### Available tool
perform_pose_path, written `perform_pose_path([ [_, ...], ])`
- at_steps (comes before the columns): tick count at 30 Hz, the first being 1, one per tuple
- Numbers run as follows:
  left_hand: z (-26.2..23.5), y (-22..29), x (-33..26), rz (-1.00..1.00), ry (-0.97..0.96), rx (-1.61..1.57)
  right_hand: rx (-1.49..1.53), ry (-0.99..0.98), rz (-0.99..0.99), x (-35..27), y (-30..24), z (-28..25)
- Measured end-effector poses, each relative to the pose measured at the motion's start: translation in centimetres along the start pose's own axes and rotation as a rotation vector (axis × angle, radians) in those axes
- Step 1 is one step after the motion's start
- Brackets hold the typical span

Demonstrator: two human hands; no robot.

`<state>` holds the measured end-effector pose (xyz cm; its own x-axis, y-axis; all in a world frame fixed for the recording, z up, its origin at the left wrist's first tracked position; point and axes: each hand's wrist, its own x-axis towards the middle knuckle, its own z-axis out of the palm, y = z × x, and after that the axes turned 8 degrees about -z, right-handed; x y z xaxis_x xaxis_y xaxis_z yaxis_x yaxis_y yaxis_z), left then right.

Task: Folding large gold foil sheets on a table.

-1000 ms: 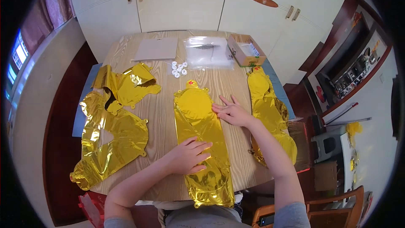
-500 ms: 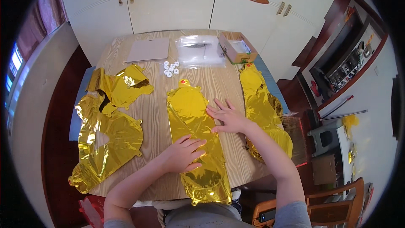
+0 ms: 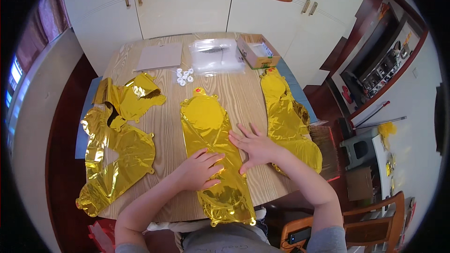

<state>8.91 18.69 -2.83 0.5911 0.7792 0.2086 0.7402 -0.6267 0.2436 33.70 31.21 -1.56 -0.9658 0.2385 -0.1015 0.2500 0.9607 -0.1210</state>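
A flat, uninflated gold foil balloon [image 3: 205, 112] lies folded lengthwise in the middle of the table, with a small red mark at its far tip. My left hand [image 3: 200, 169] rests on its lower half, fingers slightly bent and apart, gripping nothing. Against the balloon's right edge lies my right hand [image 3: 253, 147], its fingers spread, the thumb pointing toward me. To the left is another gold foil balloon [image 3: 126, 152], spread wide and wrinkled, with a crumpled gold foil piece [image 3: 136, 103] beyond it. A further gold foil balloon [image 3: 280, 119] lies along the right side.
At the table's far side are a grey board [image 3: 160, 56], a clear plastic bag [image 3: 216, 56], several white ribbon rolls [image 3: 185, 76] and an open cardboard box [image 3: 258, 52]. White cabinets [image 3: 183, 9] stand behind the table. A wooden chair [image 3: 375, 227] is at the lower right.
My right hand has slid a little toward me along the balloon's right edge. My left hand stays on the foil in nearly the same spot. The whole view has shifted slightly.
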Motion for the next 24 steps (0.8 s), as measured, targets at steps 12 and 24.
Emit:
perform_pose_path([
  [12, -1.3, -0.1, 1.0, -0.029, -0.082, -0.072, 0.128, 0.450, 0.055, -3.0, -6.1, 2.3],
  [24, 1.0, -5.9, 10.2, -0.651, 0.237, -0.085, 0.137, 0.422, 0.010, -2.6, -6.3, 3.0],
])
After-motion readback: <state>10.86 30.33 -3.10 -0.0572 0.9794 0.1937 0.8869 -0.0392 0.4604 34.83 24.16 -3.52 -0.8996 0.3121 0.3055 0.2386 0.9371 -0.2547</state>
